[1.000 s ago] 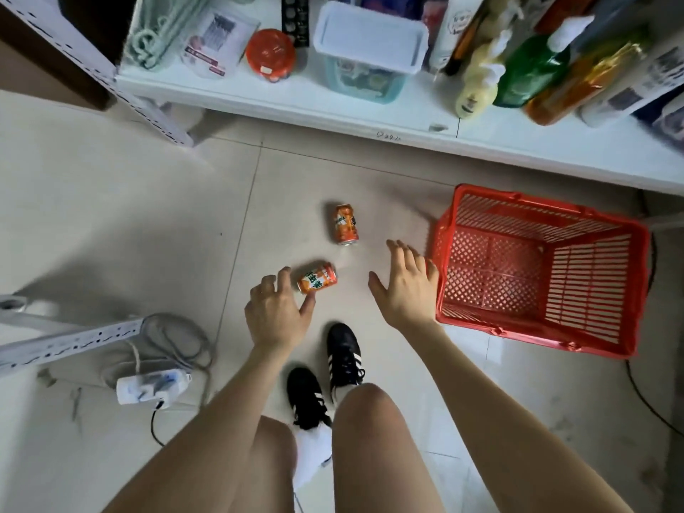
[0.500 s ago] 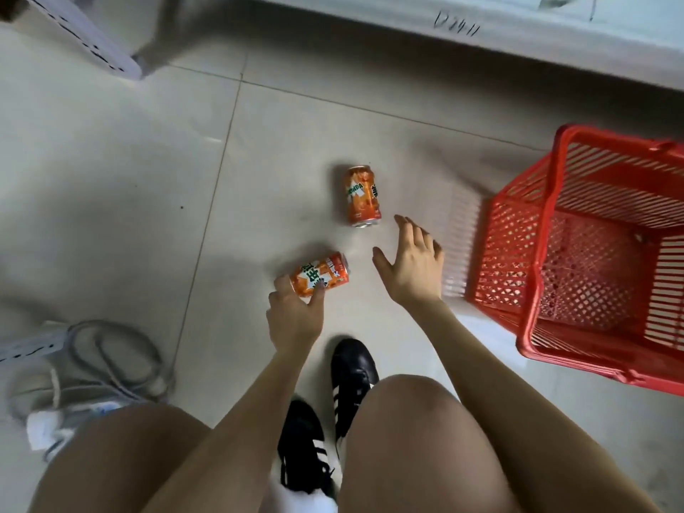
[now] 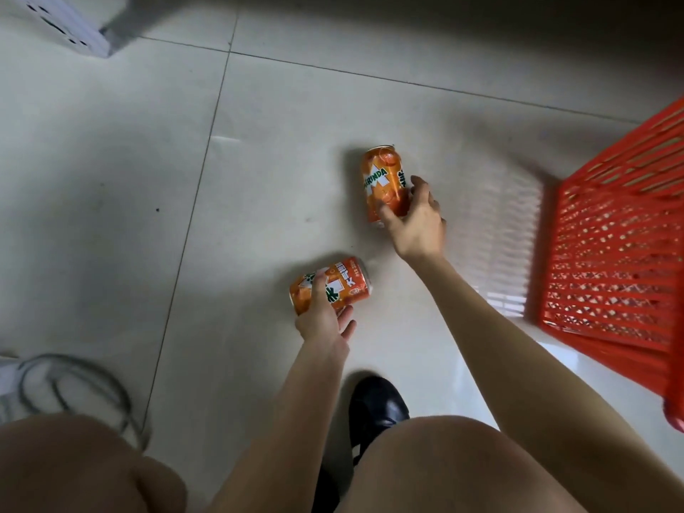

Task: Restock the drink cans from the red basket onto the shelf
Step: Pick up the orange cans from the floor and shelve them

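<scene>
The person is crouched low over the pale tiled floor (image 3: 111, 179), both arms reaching out ahead of their knees. The left hand (image 3: 322, 322) grips the nearer can (image 3: 344, 286), an orange drink can lying on its side, with the fingers curled over its left end and the thumb stretched out beneath it. The right hand (image 3: 416, 225) is further out and grips the farther can (image 3: 381, 175), also orange, with the thumb pressed on its printed side and the fingers wrapped round its right flank. I cannot tell whether either can is off the tiles or resting on them. The two cans are apart from each other, both out on the open floor to the left of the red basket (image 3: 610, 261), which sits at the right edge of view with its slatted wall facing the hands. One black shoe (image 3: 377, 405) shows between the knees, a loop of grey cable (image 3: 74, 383) lies at the lower left, and a white perforated shelf post (image 3: 70, 27) meets the floor at the top left
</scene>
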`<state>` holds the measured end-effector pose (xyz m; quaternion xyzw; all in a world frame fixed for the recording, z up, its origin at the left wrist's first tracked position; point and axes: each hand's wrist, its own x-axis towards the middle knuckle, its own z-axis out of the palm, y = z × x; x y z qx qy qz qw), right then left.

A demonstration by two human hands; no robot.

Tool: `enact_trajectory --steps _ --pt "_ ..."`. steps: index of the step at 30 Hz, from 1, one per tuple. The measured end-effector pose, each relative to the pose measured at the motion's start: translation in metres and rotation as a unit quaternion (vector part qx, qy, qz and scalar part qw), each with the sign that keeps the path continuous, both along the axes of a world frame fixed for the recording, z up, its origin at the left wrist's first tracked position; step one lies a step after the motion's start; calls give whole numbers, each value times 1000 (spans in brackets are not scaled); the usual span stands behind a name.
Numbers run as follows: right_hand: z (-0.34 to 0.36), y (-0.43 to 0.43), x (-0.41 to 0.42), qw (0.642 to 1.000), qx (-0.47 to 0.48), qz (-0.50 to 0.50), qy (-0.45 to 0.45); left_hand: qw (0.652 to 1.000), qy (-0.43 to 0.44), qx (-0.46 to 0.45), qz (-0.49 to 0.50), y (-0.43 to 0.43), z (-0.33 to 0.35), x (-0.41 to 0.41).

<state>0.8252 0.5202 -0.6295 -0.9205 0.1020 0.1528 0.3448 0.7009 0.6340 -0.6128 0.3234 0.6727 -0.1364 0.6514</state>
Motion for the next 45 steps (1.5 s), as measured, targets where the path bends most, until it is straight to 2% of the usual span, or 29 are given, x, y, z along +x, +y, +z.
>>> enact_trajectory --steps 5,9,16,22,27,31,36,45 --pt "-7 13 11 999 41 -24 8 998 10 51 39 3 -6 10" --pt "-3 14 24 996 55 -53 56 995 4 91 44 3 -6 20" --pt "4 1 23 987 78 -83 117 987 -39 151 -36 11 -10 29" --pt "8 -15 -12 975 113 -115 151 981 -75 145 -101 19 -4 31" --pt "13 -31 -37 936 220 -171 217 979 -111 120 -124 33 -1 29" --pt "31 -37 -46 919 266 -162 241 974 -141 85 -156 43 18 32" --pt "65 -34 -49 916 289 -145 236 954 -162 83 -237 58 53 36" --pt "155 -28 -55 916 298 -126 238 897 -195 152 -366 71 142 35"
